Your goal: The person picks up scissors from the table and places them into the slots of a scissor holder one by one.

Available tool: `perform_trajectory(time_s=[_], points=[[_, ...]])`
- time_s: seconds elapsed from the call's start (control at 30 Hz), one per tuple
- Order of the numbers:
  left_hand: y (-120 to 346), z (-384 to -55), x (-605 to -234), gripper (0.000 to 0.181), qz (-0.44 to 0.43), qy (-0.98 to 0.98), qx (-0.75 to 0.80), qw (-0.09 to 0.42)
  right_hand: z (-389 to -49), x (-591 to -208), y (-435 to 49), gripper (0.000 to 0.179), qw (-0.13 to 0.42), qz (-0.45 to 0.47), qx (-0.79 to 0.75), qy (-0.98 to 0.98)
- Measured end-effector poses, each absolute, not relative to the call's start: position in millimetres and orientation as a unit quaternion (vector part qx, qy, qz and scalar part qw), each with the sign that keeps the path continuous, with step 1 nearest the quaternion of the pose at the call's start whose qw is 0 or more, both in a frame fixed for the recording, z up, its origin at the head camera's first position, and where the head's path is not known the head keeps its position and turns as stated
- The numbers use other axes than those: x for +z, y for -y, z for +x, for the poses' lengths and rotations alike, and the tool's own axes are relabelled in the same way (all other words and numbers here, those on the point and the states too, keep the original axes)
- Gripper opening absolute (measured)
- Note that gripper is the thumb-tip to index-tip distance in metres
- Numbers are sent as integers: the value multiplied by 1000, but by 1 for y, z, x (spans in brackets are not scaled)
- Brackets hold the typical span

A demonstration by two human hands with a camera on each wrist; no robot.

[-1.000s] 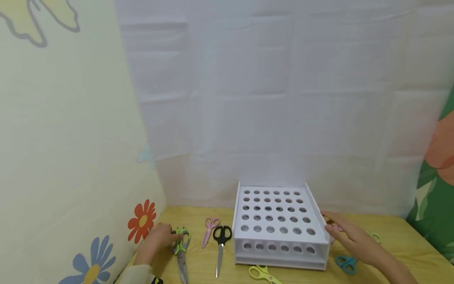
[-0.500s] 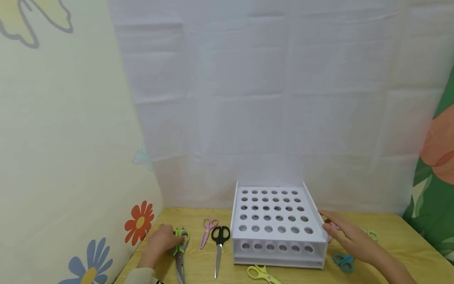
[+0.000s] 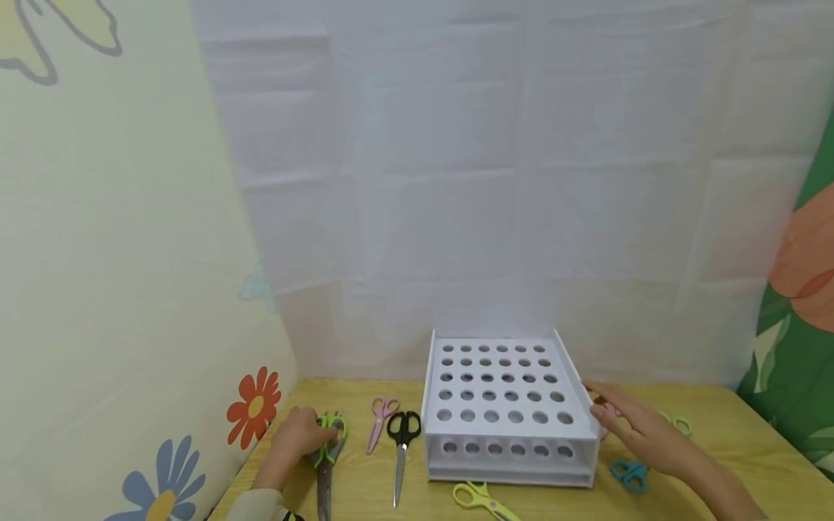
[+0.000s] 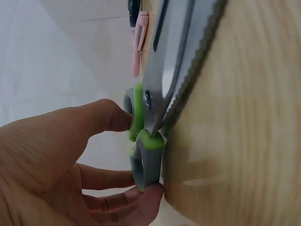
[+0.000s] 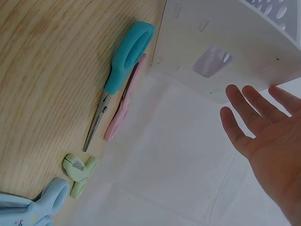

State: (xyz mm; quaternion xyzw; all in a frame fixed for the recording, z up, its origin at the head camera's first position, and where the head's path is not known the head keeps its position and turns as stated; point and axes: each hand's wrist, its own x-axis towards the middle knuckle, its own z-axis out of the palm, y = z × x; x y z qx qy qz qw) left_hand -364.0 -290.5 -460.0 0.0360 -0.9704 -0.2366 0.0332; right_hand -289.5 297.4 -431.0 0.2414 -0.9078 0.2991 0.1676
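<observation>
My left hand (image 3: 296, 438) grips the large scissors (image 4: 174, 52) by their green and grey handles. In the left wrist view the thumb presses one loop and the curled fingers hold the other. The blades, one edge serrated, lie low over the wooden table and point toward the person in the head view. My right hand (image 3: 651, 434) is at the right side of a white rack (image 3: 508, 432) with rows of round holes. Its fingers are spread, with fingertips right at the rack's side panel (image 5: 183, 47).
Left of the rack lie pink scissors (image 3: 376, 433) and black-handled scissors (image 3: 399, 470). Yellow scissors (image 3: 483, 499) lie before it. To the right are teal scissors (image 5: 122, 56), pink scissors (image 5: 124, 106), green scissors (image 5: 80, 169) and light blue scissors (image 5: 49, 200). A patterned wall (image 3: 163, 325) rises at left.
The scissors in my left hand have turned a little, their blades swinging left in the head view. My right hand stays beside the rack. The head view has shifted slightly.
</observation>
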Motion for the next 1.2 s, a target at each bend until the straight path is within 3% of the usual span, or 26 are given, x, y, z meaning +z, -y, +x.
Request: perform_trajectory(time_s=[0.43, 0.67, 0.83, 1.2], points=[[285, -362, -446, 49, 37, 963, -264, 45, -290, -432, -297, 44, 154, 235, 303, 911], [280, -361, -430, 65, 0, 967, -237, 97, -290, -432, -298, 44, 152, 238, 306, 909], [276, -357, -422, 65, -23, 965, -230, 120, -288, -432, -299, 44, 137, 235, 320, 907], [274, -360, -424, 52, -73, 948, -290, 109, -288, -430, -299, 46, 129, 229, 321, 910]])
